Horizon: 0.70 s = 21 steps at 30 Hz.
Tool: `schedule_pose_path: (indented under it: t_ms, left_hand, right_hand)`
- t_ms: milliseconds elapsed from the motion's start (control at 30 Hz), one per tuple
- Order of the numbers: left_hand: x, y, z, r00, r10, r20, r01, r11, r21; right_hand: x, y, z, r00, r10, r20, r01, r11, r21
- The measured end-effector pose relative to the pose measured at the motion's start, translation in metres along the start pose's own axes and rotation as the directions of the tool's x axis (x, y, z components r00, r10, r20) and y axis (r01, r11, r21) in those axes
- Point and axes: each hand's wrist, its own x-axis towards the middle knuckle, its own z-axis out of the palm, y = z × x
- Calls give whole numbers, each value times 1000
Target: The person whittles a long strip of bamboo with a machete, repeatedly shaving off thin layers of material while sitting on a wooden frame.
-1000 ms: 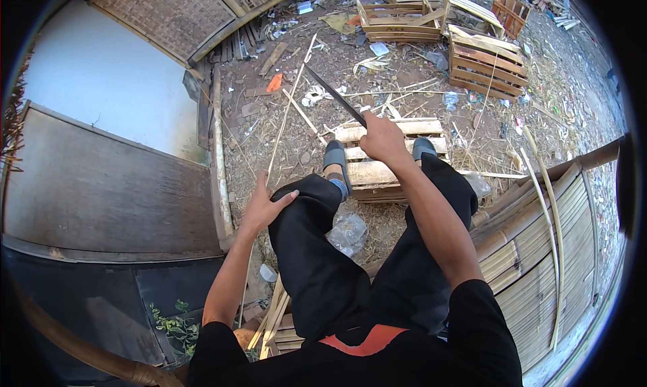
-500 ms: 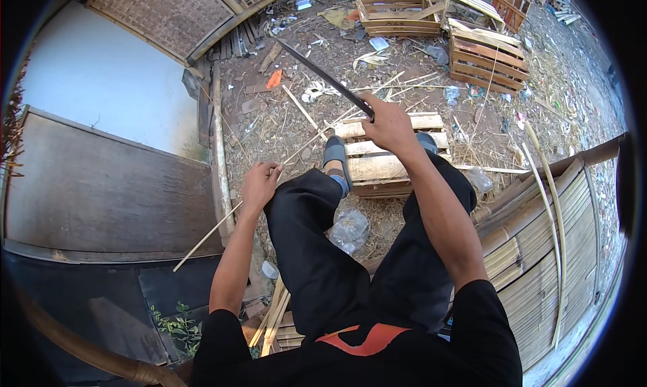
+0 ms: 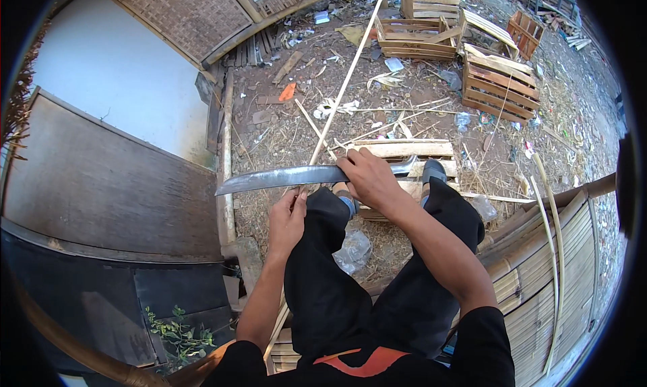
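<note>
My right hand (image 3: 368,177) is closed around a machete (image 3: 276,179) at the right end of its long, curved grey blade. The blade lies nearly level and points left. In a pinch between thumb and fingers, my left hand (image 3: 288,218) holds the lower end of a thin bamboo strip (image 3: 350,74) just below the blade. From there the strip slants up and away to the far side. The blade crosses in front of the strip near its lower end; whether they touch I cannot tell. Under my right hand, a slatted wooden crate (image 3: 404,148) lies between my feet.
More wooden crates (image 3: 500,85) stand at the far right. Loose strips and litter are strewn over the dirt ground. A bamboo-slat bench (image 3: 539,272) is at my right, with long strips on it. At left are a wooden panel (image 3: 114,185) and a white wall. A clear plastic bag (image 3: 352,251) lies between my legs.
The machete has swung from pointing up and away to lying level, pointing left. My hands have come closer together. The bamboo strip has turned and now rises toward the far side.
</note>
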Motion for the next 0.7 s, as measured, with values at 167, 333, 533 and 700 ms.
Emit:
schedule_pose_path:
  t_ms: [167, 333, 533, 700]
  left_hand:
    - [-26, 5, 10, 976, -205, 67, 215, 906, -364]
    - [-35, 4, -1, 925, -315, 215, 381, 771, -510]
    - [-50, -1, -7, 855, -385, 347, 518, 621, -588]
    - [-57, 0, -9, 853, -373, 365, 521, 553, -651]
  right_hand:
    - [-3, -7, -2, 957, 30, 289, -37, 999, 20]
    - [2, -18, -11, 916, 56, 396, -67, 998, 14]
    - [-1, -29, -3, 939, -9, 344, -2, 999, 33]
    - [1, -30, 1, 927, 21, 374, -35, 999, 32]
